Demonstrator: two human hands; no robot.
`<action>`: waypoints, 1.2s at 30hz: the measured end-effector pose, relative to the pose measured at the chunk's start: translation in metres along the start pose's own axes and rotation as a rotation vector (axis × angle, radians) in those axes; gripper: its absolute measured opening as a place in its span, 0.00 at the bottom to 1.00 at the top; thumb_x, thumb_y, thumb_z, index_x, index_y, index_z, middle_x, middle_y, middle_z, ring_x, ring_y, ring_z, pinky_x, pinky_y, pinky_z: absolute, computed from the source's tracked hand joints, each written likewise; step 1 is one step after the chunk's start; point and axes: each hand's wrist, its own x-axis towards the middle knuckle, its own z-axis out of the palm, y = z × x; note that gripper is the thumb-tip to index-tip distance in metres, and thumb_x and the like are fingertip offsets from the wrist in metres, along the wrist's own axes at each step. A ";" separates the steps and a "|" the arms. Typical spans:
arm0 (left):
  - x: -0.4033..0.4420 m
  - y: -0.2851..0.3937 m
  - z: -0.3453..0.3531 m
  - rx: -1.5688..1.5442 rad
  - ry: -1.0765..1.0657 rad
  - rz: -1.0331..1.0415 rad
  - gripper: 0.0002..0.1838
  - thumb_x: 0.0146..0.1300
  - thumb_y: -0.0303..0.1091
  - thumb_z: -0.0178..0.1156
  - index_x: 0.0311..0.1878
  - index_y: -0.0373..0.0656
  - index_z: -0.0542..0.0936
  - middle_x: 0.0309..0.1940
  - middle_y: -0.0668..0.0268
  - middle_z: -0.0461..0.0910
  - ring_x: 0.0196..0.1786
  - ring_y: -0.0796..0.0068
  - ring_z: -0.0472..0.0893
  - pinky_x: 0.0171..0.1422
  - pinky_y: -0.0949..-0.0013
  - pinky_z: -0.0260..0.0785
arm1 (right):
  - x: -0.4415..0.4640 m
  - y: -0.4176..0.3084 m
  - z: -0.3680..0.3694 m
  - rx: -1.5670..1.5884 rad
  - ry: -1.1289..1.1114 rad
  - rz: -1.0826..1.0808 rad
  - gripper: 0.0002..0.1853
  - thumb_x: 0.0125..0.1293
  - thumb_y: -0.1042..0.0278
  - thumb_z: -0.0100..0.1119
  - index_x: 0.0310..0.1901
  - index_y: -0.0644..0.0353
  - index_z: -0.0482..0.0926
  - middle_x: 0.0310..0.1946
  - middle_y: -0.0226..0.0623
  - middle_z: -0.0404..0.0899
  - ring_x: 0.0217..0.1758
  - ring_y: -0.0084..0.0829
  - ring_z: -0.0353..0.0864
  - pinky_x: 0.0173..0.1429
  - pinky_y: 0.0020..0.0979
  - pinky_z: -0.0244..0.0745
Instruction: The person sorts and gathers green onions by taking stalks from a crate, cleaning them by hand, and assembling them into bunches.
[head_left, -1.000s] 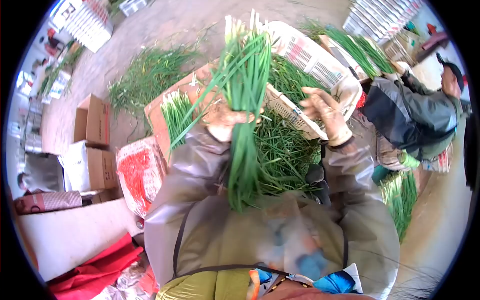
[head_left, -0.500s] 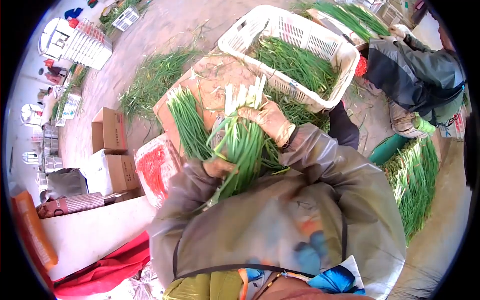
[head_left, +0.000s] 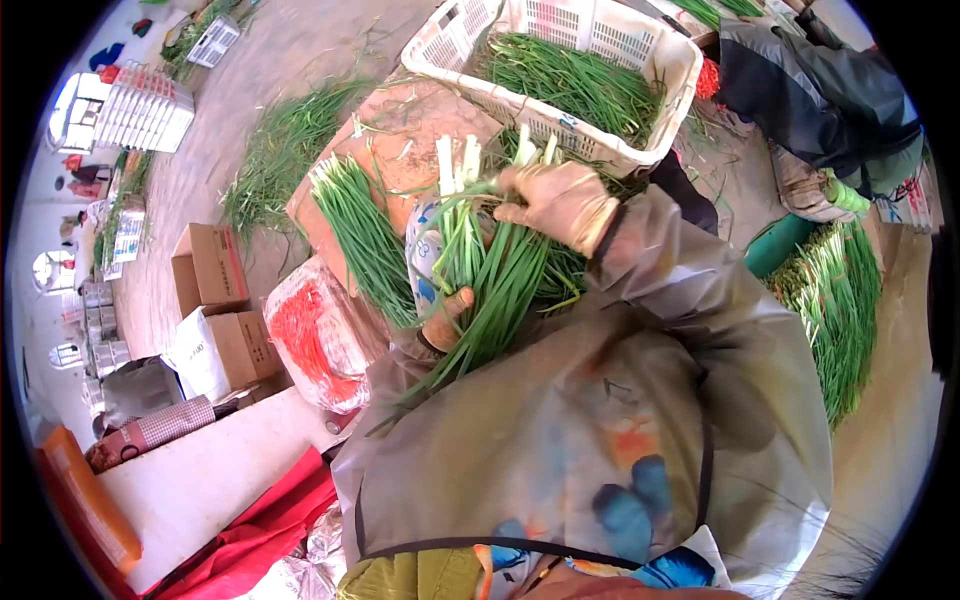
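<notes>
A bunch of long green stalks [head_left: 495, 270] with white ends pointing away from me lies across my lap. My left hand [head_left: 447, 320] is closed round the lower green part, mostly hidden by leaves and sleeve. Near the white ends, my right hand [head_left: 562, 205], in a pale dirty glove, pinches some of the stalks from the right. A neat bundle of similar stalks [head_left: 365, 230] rests on a brown board [head_left: 430, 130] to the left of the bunch. A patterned sleeve or cloth shows between that bundle and the bunch.
Beyond the hands stands a white crate [head_left: 560, 110] of green stalks. A red-stringed sack [head_left: 315, 335] and cardboard boxes [head_left: 212, 270] are at left. Loose greens [head_left: 280, 150] litter the floor. At right are a co-worker in a dark jacket [head_left: 810, 95] and a big stalk pile [head_left: 835, 310].
Since a second ago the bunch has come down from upright to my lap. My right hand, apart with open fingers then, has closed on its stalks. The view has shifted.
</notes>
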 end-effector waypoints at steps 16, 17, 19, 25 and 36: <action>0.012 0.003 0.046 -0.204 -0.046 0.383 0.39 0.53 0.51 0.61 0.62 0.38 0.59 0.58 0.54 0.65 0.59 0.60 0.67 0.65 0.57 0.57 | -0.042 0.005 -0.117 2.090 -0.049 -0.222 0.03 0.62 0.69 0.51 0.35 0.57 0.71 0.10 0.25 0.66 0.11 0.16 0.64 0.12 0.16 0.57; 0.012 0.001 0.043 -0.210 -0.023 0.410 0.40 0.52 0.52 0.61 0.62 0.38 0.59 0.59 0.54 0.64 0.58 0.60 0.68 0.65 0.57 0.56 | -0.040 0.010 -0.132 2.067 0.032 -0.336 0.05 0.65 0.67 0.48 0.32 0.56 0.69 0.09 0.22 0.63 0.09 0.15 0.61 0.10 0.16 0.54; 0.012 -0.003 0.036 -0.239 -0.024 0.391 0.39 0.52 0.52 0.61 0.62 0.38 0.59 0.59 0.54 0.64 0.58 0.60 0.68 0.65 0.57 0.56 | -0.047 0.027 -0.151 1.976 0.143 -0.334 0.09 0.69 0.63 0.44 0.33 0.57 0.70 0.09 0.19 0.61 0.08 0.13 0.58 0.11 0.16 0.54; 0.008 -0.011 0.007 -0.282 0.003 0.253 0.40 0.52 0.53 0.60 0.61 0.38 0.59 0.56 0.57 0.66 0.59 0.61 0.67 0.66 0.58 0.57 | -0.077 0.078 -0.019 -0.150 -0.046 0.210 0.24 0.60 0.47 0.54 0.49 0.60 0.73 0.26 0.33 0.76 0.22 0.19 0.71 0.27 0.22 0.68; -0.009 0.004 0.007 -0.163 0.029 0.278 0.39 0.49 0.48 0.66 0.60 0.38 0.62 0.53 0.58 0.70 0.55 0.64 0.71 0.61 0.59 0.62 | -0.035 0.021 0.008 1.078 -0.227 0.559 0.07 0.56 0.73 0.56 0.37 0.60 0.73 0.28 0.28 0.74 0.27 0.19 0.74 0.29 0.20 0.70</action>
